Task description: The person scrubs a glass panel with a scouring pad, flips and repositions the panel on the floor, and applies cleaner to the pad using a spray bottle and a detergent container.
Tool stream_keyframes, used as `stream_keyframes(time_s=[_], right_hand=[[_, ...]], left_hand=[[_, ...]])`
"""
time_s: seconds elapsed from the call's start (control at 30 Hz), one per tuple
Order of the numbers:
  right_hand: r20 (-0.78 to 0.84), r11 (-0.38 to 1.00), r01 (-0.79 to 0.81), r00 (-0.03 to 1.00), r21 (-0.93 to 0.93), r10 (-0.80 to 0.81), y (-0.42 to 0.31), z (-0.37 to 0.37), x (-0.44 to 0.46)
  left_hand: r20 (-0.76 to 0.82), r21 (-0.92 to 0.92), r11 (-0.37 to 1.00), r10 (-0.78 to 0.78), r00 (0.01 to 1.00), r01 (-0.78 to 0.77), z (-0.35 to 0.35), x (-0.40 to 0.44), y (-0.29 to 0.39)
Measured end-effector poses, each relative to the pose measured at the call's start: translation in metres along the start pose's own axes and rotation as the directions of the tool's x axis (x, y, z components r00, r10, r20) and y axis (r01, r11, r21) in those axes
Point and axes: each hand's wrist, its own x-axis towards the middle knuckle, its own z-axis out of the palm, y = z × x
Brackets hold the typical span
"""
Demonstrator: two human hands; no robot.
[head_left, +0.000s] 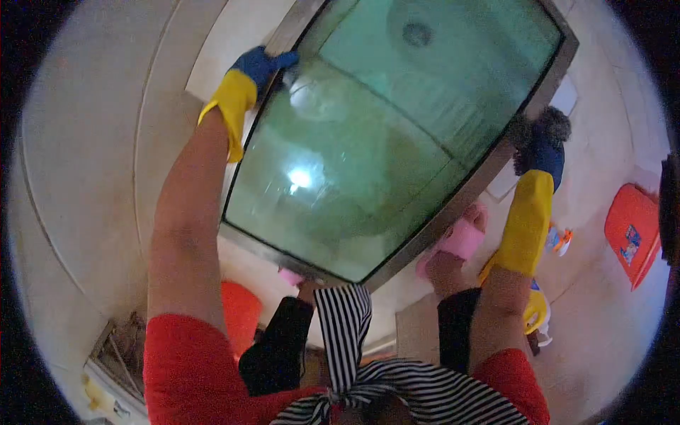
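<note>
A framed glass panel (368,134) with a metal frame and dark inner edging fills the middle of the view, tilted. Its greenish glass reflects a bright light. My left hand (261,69), in a blue and yellow rubber glove, grips the panel's upper left edge, with a finger reaching over onto the glass. On the opposite side, my right hand (544,152), gloved alike, is closed on a dark scouring pad (554,126) and presses it to the right side of the frame. Some of the right fingers are hidden behind the pad.
My feet in pink slippers (464,237) stand below the panel. A red plastic dustpan-like piece (630,230) lies at right. A spray bottle (562,241) and a yellow bottle (537,312) are near my right arm. A red object (241,312) is at lower left.
</note>
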Motion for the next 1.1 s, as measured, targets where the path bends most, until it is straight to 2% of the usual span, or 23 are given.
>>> stream_keyframes(time_s=[0.03, 0.1, 0.17, 0.23, 0.3, 0.33, 0.37, 0.4, 0.47, 0.57, 0.63, 0.67, 0.7, 0.77, 0.83, 0.93, 1.0, 1.03, 1.1], right_hand=[[0.005, 0.996, 0.056, 0.998, 0.076, -0.057, 0.003, 0.01, -0.023], [0.128, 0.959, 0.196, 0.966, 0.203, -0.225, 0.021, 0.061, -0.087], [0.348, 0.925, 0.265, 0.869, 0.272, -0.351, 0.054, 0.138, -0.166], [0.537, 0.936, 0.251, 0.769, 0.246, -0.348, 0.089, 0.196, -0.245], [0.635, 0.956, 0.209, 0.715, 0.205, -0.293, 0.119, 0.223, -0.298], [0.553, 0.937, 0.239, 0.759, 0.254, -0.343, 0.149, 0.224, -0.323], [0.496, 0.931, 0.243, 0.794, 0.271, -0.352, 0.162, 0.221, -0.334], [0.463, 0.937, 0.21, 0.825, 0.28, -0.324, 0.172, 0.221, -0.34], [0.417, 0.946, 0.076, 0.884, 0.315, -0.21, 0.178, 0.21, -0.341], [0.325, 0.887, -0.151, 0.946, 0.437, 0.001, 0.177, 0.19, -0.325], [0.238, 0.807, -0.228, 0.965, 0.544, 0.112, 0.175, 0.175, -0.307], [0.189, 0.771, -0.235, 0.97, 0.592, 0.151, 0.17, 0.164, -0.294], [0.147, 0.739, -0.232, 0.973, 0.633, 0.18, 0.167, 0.154, -0.28], [0.062, 0.7, -0.198, 0.975, 0.686, 0.215, 0.151, 0.131, -0.247], [0.008, 0.68, -0.168, 0.973, 0.714, 0.231, 0.134, 0.11, -0.221], [-0.027, 0.68, -0.152, 0.969, 0.717, 0.245, 0.11, 0.092, -0.201], [-0.029, 0.68, -0.158, 0.966, 0.716, 0.256, 0.1, 0.087, -0.198], [-0.032, 0.68, -0.165, 0.963, 0.714, 0.267, 0.097, 0.087, -0.197], [-0.034, 0.682, -0.175, 0.959, 0.71, 0.282, 0.09, 0.087, -0.198]], left_hand=[[-0.012, -0.01, 0.999, 0.053, 0.999, -0.053, 0.004, 0.002, -0.007], [-0.035, -0.026, 0.987, 0.159, 0.987, -0.16, 0.011, 0.006, -0.019], [-0.058, -0.108, 0.991, 0.07, 0.996, -0.076, 0.019, 0.003, -0.018], [-0.03, -0.133, 0.991, 0.025, 0.999, -0.029, 0.018, 0.002, -0.013], [0.054, -0.264, 0.964, 0.061, 0.997, -0.045, 0.011, -0.015, 0.005], [0.105, -0.328, 0.943, 0.083, 0.991, -0.044, 0.01, -0.025, 0.016], [0.145, -0.349, 0.934, -0.027, 0.989, 0.077, 0.007, -0.03, 0.021], [0.166, -0.162, 0.979, -0.096, 0.981, 0.123, 0.005, -0.012, 0.008], [0.162, -0.33, 0.929, -0.122, 0.979, 0.17, 0.004, -0.012, 0.004], [0.207, -0.355, 0.934, 0.029, 0.978, 0.047, 0.001, -0.002, -0.005], [0.153, -0.446, 0.895, 0.038, 0.988, 0.035, 0.013, 0.0, -0.012], [0.114, -0.486, 0.874, 0.036, 0.993, 0.024, 0.01, -0.002, -0.008], [0.044, -0.326, 0.945, -0.001, 0.999, 0.015, 0.007, -0.006, -0.005], [-0.033, -0.214, 0.968, 0.128, 0.991, -0.132, 0.015, 0.013, -0.036], [-0.032, -0.18, 0.975, 0.123, 0.992, -0.127, 0.016, 0.017, -0.047], [0.057, -0.271, 0.957, -0.09, 0.994, 0.103, 0.022, 0.002, -0.035], [-0.035, -0.254, 0.966, 0.043, 0.998, -0.05, 0.024, 0.003, -0.049], [-0.02, -0.248, 0.956, 0.157, 0.987, -0.157, 0.028, 0.009, -0.066], [-0.008, -0.207, 0.975, -0.083, 0.997, 0.079, 0.023, -0.013, -0.037]])
